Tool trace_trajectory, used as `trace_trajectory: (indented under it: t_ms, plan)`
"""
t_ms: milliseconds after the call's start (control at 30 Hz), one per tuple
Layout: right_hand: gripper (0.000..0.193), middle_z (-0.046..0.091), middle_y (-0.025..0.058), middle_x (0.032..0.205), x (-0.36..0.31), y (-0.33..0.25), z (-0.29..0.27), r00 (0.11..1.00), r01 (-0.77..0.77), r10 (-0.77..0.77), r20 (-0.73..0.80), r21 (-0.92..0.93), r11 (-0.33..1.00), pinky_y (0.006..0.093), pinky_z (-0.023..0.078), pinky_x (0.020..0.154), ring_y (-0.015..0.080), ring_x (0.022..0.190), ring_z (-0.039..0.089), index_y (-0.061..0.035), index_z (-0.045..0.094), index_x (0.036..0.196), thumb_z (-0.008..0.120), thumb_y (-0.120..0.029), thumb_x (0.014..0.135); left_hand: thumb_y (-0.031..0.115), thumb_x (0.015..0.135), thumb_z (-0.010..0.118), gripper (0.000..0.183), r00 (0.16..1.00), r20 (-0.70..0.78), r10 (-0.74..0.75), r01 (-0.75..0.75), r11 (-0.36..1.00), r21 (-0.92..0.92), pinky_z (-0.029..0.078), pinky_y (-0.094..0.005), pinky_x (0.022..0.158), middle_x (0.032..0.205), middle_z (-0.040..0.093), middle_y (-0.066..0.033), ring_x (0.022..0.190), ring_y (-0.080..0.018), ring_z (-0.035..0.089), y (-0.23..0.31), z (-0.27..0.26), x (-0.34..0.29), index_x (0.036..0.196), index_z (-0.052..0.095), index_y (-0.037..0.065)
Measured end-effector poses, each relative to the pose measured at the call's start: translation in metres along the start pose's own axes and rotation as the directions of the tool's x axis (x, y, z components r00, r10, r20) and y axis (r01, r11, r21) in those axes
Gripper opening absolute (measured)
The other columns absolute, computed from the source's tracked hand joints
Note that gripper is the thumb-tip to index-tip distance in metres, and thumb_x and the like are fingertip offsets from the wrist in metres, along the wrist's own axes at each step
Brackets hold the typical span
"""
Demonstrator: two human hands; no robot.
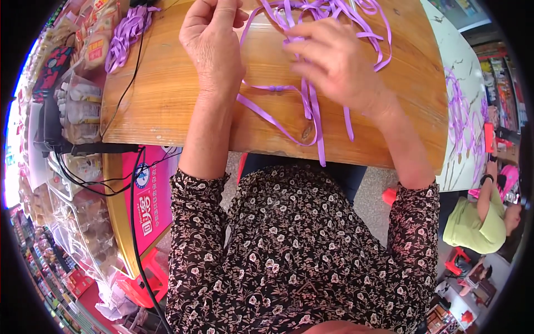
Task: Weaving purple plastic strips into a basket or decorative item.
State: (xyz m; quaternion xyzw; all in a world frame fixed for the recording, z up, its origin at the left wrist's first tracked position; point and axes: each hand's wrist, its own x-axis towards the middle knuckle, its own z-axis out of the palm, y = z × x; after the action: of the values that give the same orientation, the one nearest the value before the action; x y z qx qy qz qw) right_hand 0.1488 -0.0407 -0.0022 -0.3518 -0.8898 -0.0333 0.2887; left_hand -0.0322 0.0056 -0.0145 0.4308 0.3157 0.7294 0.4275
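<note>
A tangle of flat purple straps (317,10), like lanyard cords, lies on the wooden table (167,94). Several loose ends hang down toward its near edge, and one strap carries a small purple slider or clasp (275,88). My left hand (212,47) is raised at the left of the tangle, its fingers pinched together. Whatever it grips is hidden at the top edge of the picture. Over the straps, my right hand (339,64) reaches leftward with fingers stretched out and apart, blurred by motion; I make out nothing held in them.
At the far left lies another purple strap bundle (129,36), beside packaged goods (83,106) and a black cable (130,83). More purple straps (460,111) lie on a white marble-patterned table (453,161) at right. A person in a light green top (475,222) is beyond it.
</note>
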Motion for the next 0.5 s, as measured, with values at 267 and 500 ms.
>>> trace_trajectory:
  t_ms: [267, 500]
  plan:
    - [0.022, 0.058, 0.0065, 0.101, -0.014, -0.023, 0.017, 0.99, 0.043, -0.029, 0.136, -0.102, 0.994, 0.0391, 0.037, 0.085, 0.0264, 0.098, 0.051, -0.0043, 0.06, 0.083, 0.069, -0.017, 0.068, 0.009, 0.087, 0.06, 0.015, 0.993, 0.108, -0.049, 0.04, 0.995, 0.087, 0.043, -0.021, 0.063, 0.076, 0.062, -0.0036, 0.064, -0.0086, 0.053, -0.002, 0.009, -0.004, 0.092, 0.064, -0.003]
    - [0.007, 0.062, 0.0044, 0.085, -0.005, -0.008, -0.027, 0.897, -0.421, 0.432, 0.089, 0.465, 0.779, 0.0279, 0.047, 0.063, 0.0117, 0.074, 0.059, -0.0013, 0.059, 0.09, 0.06, -0.005, 0.084, 0.005, 0.087, 0.059, 0.01, 0.834, 0.55, -0.035, -0.013, 0.996, 0.084, 0.045, -0.0195, 0.065, 0.089, 0.06, -0.0003, 0.076, -0.0064, 0.055, -0.003, 0.027, -0.026, 0.095, 0.062, 0.0]
